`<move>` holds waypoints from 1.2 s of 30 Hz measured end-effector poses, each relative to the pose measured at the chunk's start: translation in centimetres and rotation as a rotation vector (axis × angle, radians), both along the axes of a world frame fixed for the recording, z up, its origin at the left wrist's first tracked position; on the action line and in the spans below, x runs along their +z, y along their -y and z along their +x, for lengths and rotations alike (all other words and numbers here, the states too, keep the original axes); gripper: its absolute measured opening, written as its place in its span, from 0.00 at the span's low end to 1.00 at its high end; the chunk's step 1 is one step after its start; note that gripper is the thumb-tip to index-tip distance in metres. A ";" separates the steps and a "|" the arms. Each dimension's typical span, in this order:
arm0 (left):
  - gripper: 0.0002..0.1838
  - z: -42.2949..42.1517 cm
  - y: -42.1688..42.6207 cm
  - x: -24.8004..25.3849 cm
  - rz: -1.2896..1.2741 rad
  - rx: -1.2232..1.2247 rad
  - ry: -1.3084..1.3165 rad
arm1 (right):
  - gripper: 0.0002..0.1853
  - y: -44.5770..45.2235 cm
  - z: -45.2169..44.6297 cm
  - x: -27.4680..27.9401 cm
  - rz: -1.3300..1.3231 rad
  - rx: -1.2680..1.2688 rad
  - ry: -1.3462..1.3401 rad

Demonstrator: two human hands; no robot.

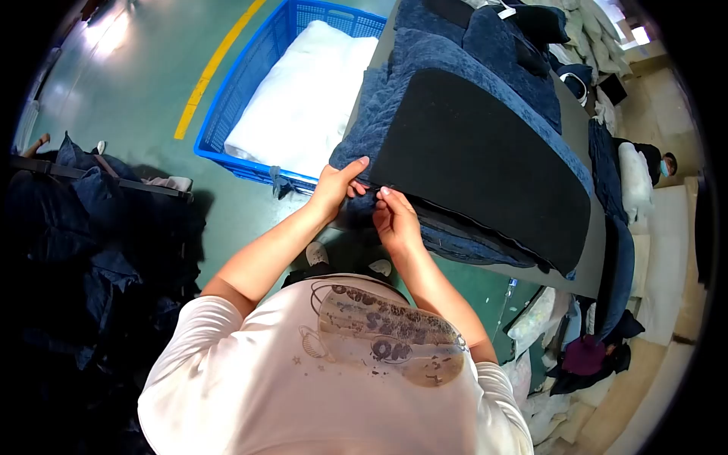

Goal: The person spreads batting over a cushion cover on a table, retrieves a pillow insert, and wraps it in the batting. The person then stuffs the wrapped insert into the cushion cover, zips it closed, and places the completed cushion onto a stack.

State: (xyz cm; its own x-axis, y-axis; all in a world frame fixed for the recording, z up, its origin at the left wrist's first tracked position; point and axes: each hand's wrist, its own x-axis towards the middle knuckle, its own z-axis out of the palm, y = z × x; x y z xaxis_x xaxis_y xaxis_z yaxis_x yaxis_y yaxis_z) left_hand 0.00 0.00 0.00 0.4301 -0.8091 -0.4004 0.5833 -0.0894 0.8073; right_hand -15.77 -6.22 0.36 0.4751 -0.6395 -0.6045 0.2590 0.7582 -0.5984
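Black fabric (485,152) is lying over a plush blue cover (417,49) on the counter (595,258). At the near corner, the right hand (396,214) is pinching the cover's edge; the left hand (339,188) is resting half-curled beside it, though I cannot tell whether it is gripping. Pulling that edge taut would be helping the fingertips. Alongside, a blue crate (250,168) is holding white padding (303,98).
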 end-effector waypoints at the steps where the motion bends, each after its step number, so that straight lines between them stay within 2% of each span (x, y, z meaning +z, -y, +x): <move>1: 0.17 -0.8 -0.1 0.2 0.009 -0.012 0.005 | 0.04 0.0 -0.6 0.4 -0.023 -0.042 -0.011; 5: 0.22 -0.5 -0.1 -1.0 -0.022 0.019 0.038 | 0.03 -1.1 1.8 0.6 -0.094 -0.229 -0.030; 6: 0.23 0.0 -1.2 -0.1 0.083 0.034 0.108 | 0.02 -2.0 2.8 -0.6 -0.029 -0.240 0.081; 8: 0.24 0.2 -2.6 0.6 0.090 -0.018 0.247 | 0.03 -3.4 4.7 -0.9 0.037 -0.173 0.258; 9: 0.26 -0.2 -3.1 -1.2 0.086 -0.032 0.280 | 0.03 -4.0 4.6 -1.1 0.114 -0.211 0.188; 10: 0.27 0.0 -3.9 0.0 0.085 -0.105 0.326 | 0.04 -4.2 4.3 -2.2 -0.013 -0.050 0.302; 11: 0.28 0.1 -4.5 2.2 0.070 -0.085 0.313 | 0.04 -4.6 4.6 -1.3 0.003 -0.067 0.156; 12: 0.24 0.6 -4.3 0.9 0.084 -0.136 0.272 | 0.04 -4.4 4.8 0.2 0.025 -0.025 -0.019; 13: 0.26 0.7 -3.1 -1.9 -0.219 0.083 0.324 | 0.03 -3.6 5.2 -0.8 -0.033 0.009 0.027; 15: 0.35 1.3 -5.1 1.2 0.103 0.162 0.883 | 0.02 -3.2 4.9 -0.9 0.023 0.024 0.000; 16: 0.36 1.9 -5.7 2.3 0.062 0.217 1.213 | 0.03 -2.8 4.0 -1.0 -0.048 0.148 0.056; 17: 0.37 1.8 -6.1 3.0 0.030 0.261 1.530 | 0.04 -2.9 2.8 -1.0 -0.072 0.225 -0.005; 18: 0.37 1.4 -6.2 3.4 -0.059 0.168 1.643 | 0.06 -3.4 0.4 -0.2 -0.075 0.324 0.011; 19: 0.34 1.2 -5.7 4.0 -0.029 -0.013 1.770 | 0.06 -3.4 -1.5 -0.1 -0.080 0.386 0.004; 21: 0.32 0.6 -4.4 4.0 -0.071 -0.132 1.825 | 0.05 -3.1 -4.1 0.4 -0.112 0.458 -0.029; 23: 0.27 0.2 -3.4 4.4 -0.044 -0.109 1.828 | 0.04 -2.3 -6.3 1.7 -0.179 0.468 -0.109; 26: 0.24 -0.4 -1.6 3.4 -0.022 -0.058 1.826 | 0.04 0.3 -8.7 5.4 -0.498 0.343 -0.188; 29: 0.24 -0.8 -0.8 2.8 -0.042 -0.028 1.796 | 0.03 4.9 -11.6 10.0 -1.052 0.157 -0.465; 30: 0.26 -0.8 -0.6 2.8 -0.020 -0.010 1.771 | 0.02 7.4 -13.2 11.0 -1.204 0.097 -0.524; 32: 0.29 -1.5 -0.1 2.9 0.023 0.023 1.705 | 0.02 12.1 -16.3 13.2 -1.342 -0.055 -0.640; 34: 0.42 -2.3 0.0 3.4 0.137 0.073 1.716 | 0.02 17.3 -20.5 14.0 -1.500 -0.142 -0.714; 36: 0.51 -2.0 0.3 3.2 0.211 0.150 1.725 | 0.08 21.5 -24.8 14.7 -1.592 -0.116 -0.976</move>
